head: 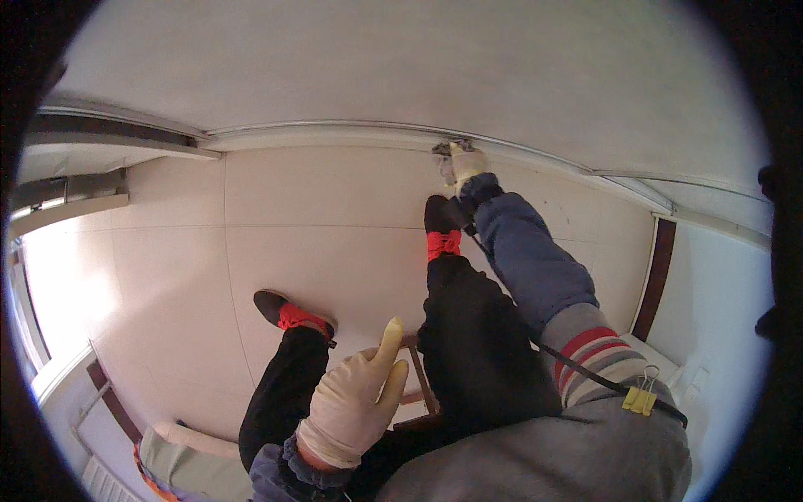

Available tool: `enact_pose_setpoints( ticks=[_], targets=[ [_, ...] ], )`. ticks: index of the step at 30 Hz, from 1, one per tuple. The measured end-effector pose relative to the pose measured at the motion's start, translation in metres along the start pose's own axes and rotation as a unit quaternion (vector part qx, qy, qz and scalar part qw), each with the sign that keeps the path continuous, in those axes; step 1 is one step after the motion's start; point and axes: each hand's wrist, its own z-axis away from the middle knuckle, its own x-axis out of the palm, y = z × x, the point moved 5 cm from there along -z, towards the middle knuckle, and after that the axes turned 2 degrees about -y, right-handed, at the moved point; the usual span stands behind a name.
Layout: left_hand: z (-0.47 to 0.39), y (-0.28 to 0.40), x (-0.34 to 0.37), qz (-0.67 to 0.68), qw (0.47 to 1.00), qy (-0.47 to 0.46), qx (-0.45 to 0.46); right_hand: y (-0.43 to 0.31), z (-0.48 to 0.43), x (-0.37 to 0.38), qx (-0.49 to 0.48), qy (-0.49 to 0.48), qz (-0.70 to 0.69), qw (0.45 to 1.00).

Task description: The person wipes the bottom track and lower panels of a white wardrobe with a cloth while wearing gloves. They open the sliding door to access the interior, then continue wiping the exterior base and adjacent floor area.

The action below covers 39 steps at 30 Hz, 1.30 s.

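Note:
My right hand [469,163], in a pale rubber glove, is stretched out ahead and grips a crumpled grey cloth [443,152]. The cloth rests against the low white base strip [351,136] under a large pale panel [401,69], where a thin metal rail runs along. Nearer to me, my left hand [354,401] is also gloved. Its index finger points forward, apart from the thumb, and the other fingers are out of sight. I see nothing in it. It hovers above my lap, between my knees.
Beige floor tiles [326,188] lie under my dark shoes with red laces. Part of a wooden stool [421,376] shows below me. A folded pale green fabric item [188,464] lies at lower left. A dark door-frame strip [654,279] stands at right. A black cord [583,371] with a yellow binder clip [640,400] crosses my right sleeve.

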Motion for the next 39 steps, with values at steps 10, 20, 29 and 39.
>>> enact_pose_setpoints(
  ticks=[10, 20, 29, 39],
  targets=[
    [0.005, -0.003, -0.001, 0.036, 0.997, -0.058, -0.043, 0.073, -0.105, -0.172, 0.029, 0.107, 0.289, 0.951],
    [0.014, 0.014, -0.002, 0.022, 0.999, -0.035, 0.012, 0.030, -0.090, -0.061, -0.119, -0.105, 0.693, 0.703],
    [0.024, 0.018, -0.004, -0.036, 0.998, 0.011, 0.052, -0.037, -0.007, 0.092, -0.248, -0.246, 0.706, 0.616],
    [0.035, 0.022, 0.006, -0.029, 0.998, -0.009, 0.046, -0.003, -0.065, 0.137, -0.008, -0.091, 0.390, 0.916]
  ],
)
